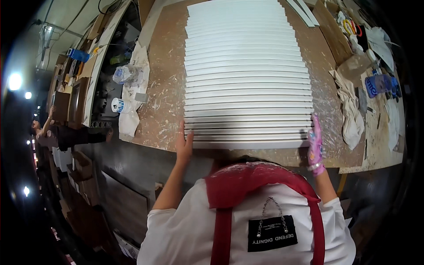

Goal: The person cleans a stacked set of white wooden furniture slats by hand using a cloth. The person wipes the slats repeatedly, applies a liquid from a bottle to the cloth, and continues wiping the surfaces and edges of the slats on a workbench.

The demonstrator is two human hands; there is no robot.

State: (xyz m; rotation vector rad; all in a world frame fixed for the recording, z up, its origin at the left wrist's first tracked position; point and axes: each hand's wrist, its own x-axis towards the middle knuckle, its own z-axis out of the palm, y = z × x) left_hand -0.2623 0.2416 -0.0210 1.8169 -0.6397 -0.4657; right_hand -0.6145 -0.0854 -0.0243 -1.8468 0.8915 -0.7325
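A long row of white slats (247, 95) lies side by side on the worktable, running from its near edge toward the far side. My bare left hand (183, 143) grips the left ends of the nearest slats, thumb on top and fingers along the side. At the opposite ends, my right hand (315, 148), in a pink patterned glove, holds the same near slats with its fingers stretched along their edge. The undersides of both hands are hidden.
The brown worktable (163, 79) is splattered white. A cloth (351, 110), a blue-labelled bottle (380, 85) and an open cardboard box (333, 33) stand right. At left are a white cup (118, 105), a plastic bag (124, 74) and another person (66, 136). Loose white strips (304, 12) lie far right.
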